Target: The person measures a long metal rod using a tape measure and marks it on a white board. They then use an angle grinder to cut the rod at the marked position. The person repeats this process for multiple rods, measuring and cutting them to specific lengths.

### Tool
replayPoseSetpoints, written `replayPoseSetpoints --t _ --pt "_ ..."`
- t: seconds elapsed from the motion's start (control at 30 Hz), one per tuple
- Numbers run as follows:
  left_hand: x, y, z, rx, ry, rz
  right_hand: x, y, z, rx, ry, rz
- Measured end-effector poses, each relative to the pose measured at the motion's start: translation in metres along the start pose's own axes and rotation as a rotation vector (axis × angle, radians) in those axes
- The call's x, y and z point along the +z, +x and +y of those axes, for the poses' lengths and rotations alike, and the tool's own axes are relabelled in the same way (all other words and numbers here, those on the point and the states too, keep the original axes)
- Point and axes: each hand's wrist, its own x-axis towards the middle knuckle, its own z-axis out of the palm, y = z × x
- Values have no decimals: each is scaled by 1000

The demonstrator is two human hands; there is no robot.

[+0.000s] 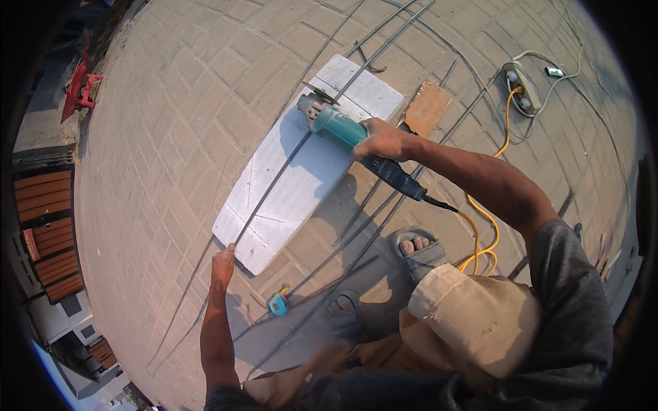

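Note:
My right hand (384,140) is wrapped round the green body of an angle grinder (337,128). The grinder's disc (321,93) is at a thin steel rod (277,176) near the far end of a white block (301,181); whether it touches the rod, I cannot tell. The rod runs lengthwise over the block. At the block's near left end, the fingers of my left hand (223,264) are closed on the rod. A black cord leaves the grinder's handle and joins a yellow cable (495,240).
Several long steel rods (363,222) lie on the paving (171,144) around the block. A blue tape measure (278,304) lies near my sandalled feet. A brown brick-like slab (428,108) is beside the block. The yellow cable runs to a power strip (521,90) at far right.

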Motion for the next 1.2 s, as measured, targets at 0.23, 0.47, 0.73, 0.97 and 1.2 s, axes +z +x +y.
replayPoseSetpoints --t 0.23,0.47,0.73,0.97,1.2 --pt "0 1 -6 12 26 -2 0 1 -4 15 28 -22" --pt "-2 0 0 -13 28 -11 2 -9 -2 14 9 10" --pt "0 0 0 -11 34 -12 2 3 5 -16 -3 -2" --pt "3 1 -6 11 7 13 7 6 5 -45 43 27" --pt "-20 5 14 -71 65 -128 25 1 -34 -213 93 47"
